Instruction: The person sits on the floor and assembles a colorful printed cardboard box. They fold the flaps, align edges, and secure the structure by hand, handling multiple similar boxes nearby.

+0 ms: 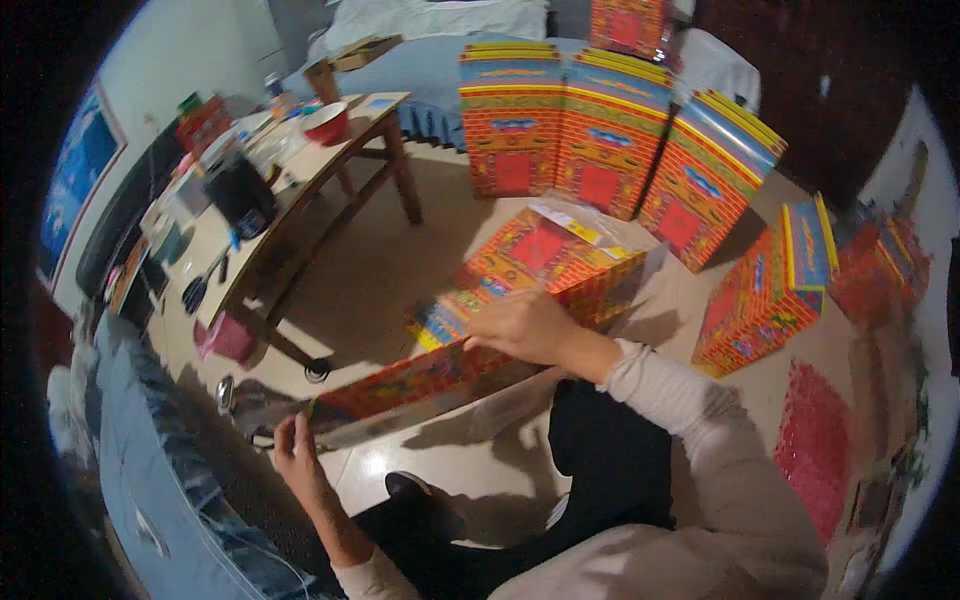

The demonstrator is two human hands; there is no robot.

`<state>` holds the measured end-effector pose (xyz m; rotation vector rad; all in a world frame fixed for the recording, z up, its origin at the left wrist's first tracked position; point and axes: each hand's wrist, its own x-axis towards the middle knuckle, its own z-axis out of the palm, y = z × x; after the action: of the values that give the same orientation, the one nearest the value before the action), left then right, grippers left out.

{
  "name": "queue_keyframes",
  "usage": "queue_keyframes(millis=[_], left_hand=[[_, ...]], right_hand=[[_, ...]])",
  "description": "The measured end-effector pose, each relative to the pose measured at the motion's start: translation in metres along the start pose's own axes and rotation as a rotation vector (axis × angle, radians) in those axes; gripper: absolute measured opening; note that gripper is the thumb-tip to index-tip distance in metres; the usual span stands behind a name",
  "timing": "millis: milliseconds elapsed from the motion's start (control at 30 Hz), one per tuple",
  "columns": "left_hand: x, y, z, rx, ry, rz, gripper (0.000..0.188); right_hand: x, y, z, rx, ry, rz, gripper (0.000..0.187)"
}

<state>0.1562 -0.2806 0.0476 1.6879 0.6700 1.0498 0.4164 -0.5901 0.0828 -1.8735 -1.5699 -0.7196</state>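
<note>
A long, narrow brick-patterned cardboard piece point(405, 378) stretches across in front of me, seen nearly edge-on. My right hand point(525, 325) is closed over its upper edge near the right end. At its left end my left hand point(298, 450) pinches the corner, thumb and fingers together. Clear plastic film point(262, 402) shows beside that end. Just beyond my right hand lies a large printed box point(535, 250), colourful with a red panel and partly under clear plastic. How the held piece joins that box is hidden behind my hand.
Several similar tall boxes point(515, 130) stand in a row behind, with another printed box point(765, 285) to the right. A red mat point(812, 445) lies on the floor. Leftward are a cluttered wooden table point(300, 180), a pink bin point(228, 340) and a blue-covered seat point(140, 440).
</note>
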Motion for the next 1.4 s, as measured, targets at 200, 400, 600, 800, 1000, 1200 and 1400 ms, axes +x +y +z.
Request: queue_keyframes(millis=[200,400,600,800,1000,1200,1400], left_hand=[[-0.007,-0.012,0.004,0.077,-0.189,-0.097,0.022],[-0.015,-0.008,0.015,-0.063,-0.163,-0.165,0.017],[-0.018,0.002,0.024,-0.184,-0.166,-0.101,0.011],[-0.013,0.004,0.028,-0.067,-0.119,0.005,0.013],[-0.003,0.069,0.039,0.270,-0.114,0.362,0.015],[0.031,0.180,0.045,0.433,-0.127,0.767,0.016],[0.016,0.255,0.083,0.528,-0.248,1.114,0.018]], right_hand=[[-0.015,-0.011,0.011,0.126,-0.027,0.013,0.022],[-0.014,-0.003,0.019,0.109,-0.052,0.009,0.023],[-0.021,0.005,0.017,0.100,-0.226,0.099,0.025],[-0.016,-0.002,0.010,0.137,-0.240,0.156,0.026],[-0.012,-0.009,0.008,0.213,-0.243,0.222,0.024],[0.000,-0.024,-0.005,0.348,-0.033,0.328,0.022],[0.001,-0.038,-0.008,0.444,0.058,0.280,0.020]])
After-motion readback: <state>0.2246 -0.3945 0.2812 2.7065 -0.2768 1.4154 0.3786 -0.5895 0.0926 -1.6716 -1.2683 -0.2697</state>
